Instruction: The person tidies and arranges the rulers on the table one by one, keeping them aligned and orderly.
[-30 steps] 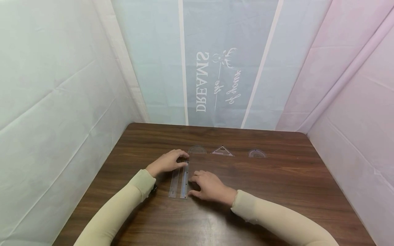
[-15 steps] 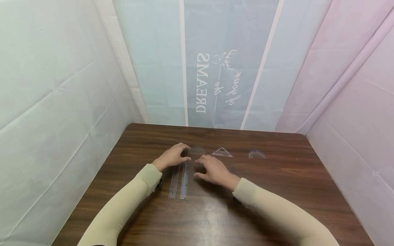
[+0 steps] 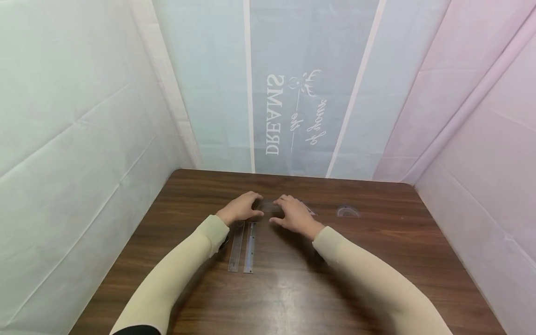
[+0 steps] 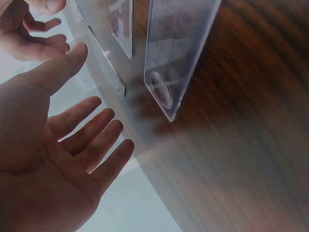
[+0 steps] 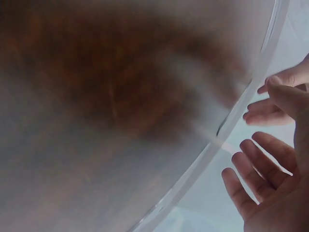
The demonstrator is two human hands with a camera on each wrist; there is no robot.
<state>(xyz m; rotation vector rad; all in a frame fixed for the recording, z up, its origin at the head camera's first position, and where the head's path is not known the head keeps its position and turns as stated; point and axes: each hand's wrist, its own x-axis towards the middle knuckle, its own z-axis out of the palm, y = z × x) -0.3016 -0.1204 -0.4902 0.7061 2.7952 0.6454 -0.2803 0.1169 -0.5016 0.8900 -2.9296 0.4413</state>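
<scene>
In the head view my left hand is at the left end of a clear protractor, its fingers loosely spread. My right hand is by the protractor's right end, fingers relaxed. Neither hand holds anything; whether fingertips touch the protractor I cannot tell. A triangular set square is partly hidden behind the right hand. Below the left hand, two clear rulers lie side by side. The left wrist view has the left palm with separated fingers, near a ruler's holed end.
A second, smaller protractor lies farther right on the brown wooden table. Hanging cloth with printed lettering rises behind the table's far edge, and pale sheets stand at both sides.
Both hands have moved away from the rulers toward the far side, to the larger protractor. The right hand moved farther and now covers part of the set square. The rulers stay in place.
</scene>
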